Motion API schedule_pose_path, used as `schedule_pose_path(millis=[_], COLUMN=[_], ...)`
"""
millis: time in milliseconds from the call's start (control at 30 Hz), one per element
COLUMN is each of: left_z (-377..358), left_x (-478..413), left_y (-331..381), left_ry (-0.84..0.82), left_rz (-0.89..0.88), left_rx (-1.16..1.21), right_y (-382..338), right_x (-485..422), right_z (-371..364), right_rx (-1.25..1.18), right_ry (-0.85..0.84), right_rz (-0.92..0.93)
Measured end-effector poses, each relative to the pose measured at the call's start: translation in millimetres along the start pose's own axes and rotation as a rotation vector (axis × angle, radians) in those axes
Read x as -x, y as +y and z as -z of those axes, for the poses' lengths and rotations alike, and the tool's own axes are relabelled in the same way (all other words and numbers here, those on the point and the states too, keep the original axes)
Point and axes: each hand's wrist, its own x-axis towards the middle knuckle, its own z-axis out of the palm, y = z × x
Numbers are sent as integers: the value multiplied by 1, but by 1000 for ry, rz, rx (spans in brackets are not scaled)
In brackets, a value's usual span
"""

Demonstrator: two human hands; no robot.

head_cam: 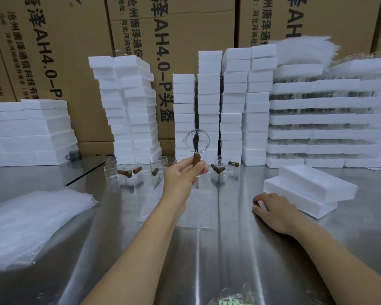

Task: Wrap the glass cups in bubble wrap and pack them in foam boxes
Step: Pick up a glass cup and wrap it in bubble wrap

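Nearest you, bare steel table (229,260) runs between your forearms, so there is open room there. Your right hand (273,209) rests on the steel, fingers loosely bent, tips down, holding nothing. It sits just beside the near-left corner of two stacked foam boxes (306,194), the upper one skewed across the lower. A bubble wrap sheet (198,208) lies flat mid-table, partly under your left forearm. A pile of clear sheets (31,221) fills the left side, its right edge near that forearm. Your left hand (185,172) is raised off the table, fingers and thumb closed round the brown handle of a glass cup (198,139), held up with its round face toward you and its spout at left. Behind it, loose cups (136,168) stand in a row on the steel. Foam stacks (209,102) wall the far edge, with cardboard cartons (75,51) behind.
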Motion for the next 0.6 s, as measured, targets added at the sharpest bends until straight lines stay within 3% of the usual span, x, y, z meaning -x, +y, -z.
schedule_pose_path(millis=[600], left_z=[0], left_x=[-1], left_y=[-3], left_ry=[-20], left_rz=[-1], left_rx=[-35], right_y=[-5], right_x=[5], right_z=[6], right_rx=[4], right_ry=[-18], right_rz=[12])
